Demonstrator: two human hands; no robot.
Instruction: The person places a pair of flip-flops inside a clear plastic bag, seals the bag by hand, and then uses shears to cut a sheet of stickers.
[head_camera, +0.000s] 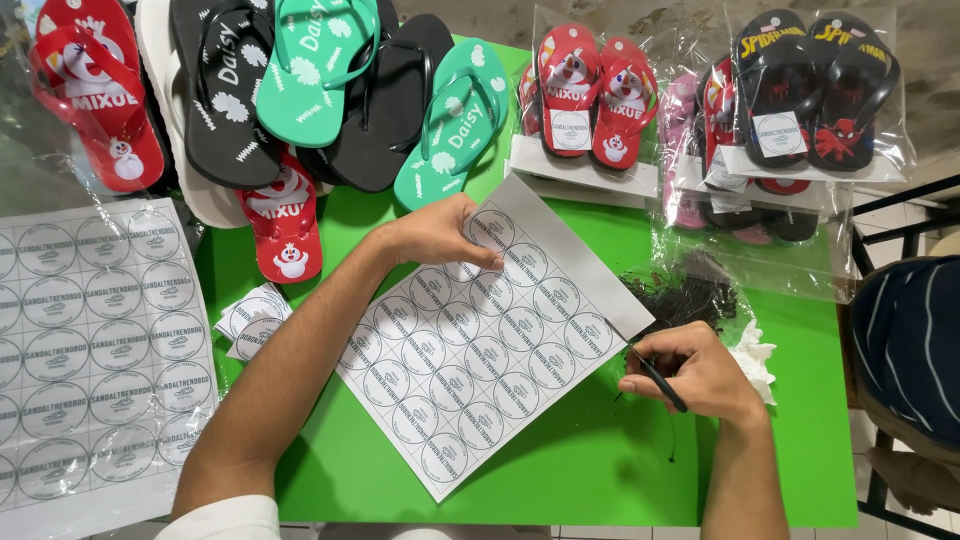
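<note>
We pin the sticker sheet (480, 345) with our flat, open left hand (440, 232) while our right hand (695, 372) pinches a thin black tool (658, 379), likely needing its tip under a sticker edge

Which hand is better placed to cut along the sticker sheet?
The right hand, most likely: it grips the thin black tool at the sticker sheet's edge. The left hand presses the sheet flat.

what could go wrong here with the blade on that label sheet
The right hand holds a thin dark blade at the edge of the label sheet; a slip might cut into a round label. The left hand presses only the sheet's top edge, so the sheet may swivel on the smooth green table. Its fingers rest on the sheet, so a blade run that far could nick them.
</note>
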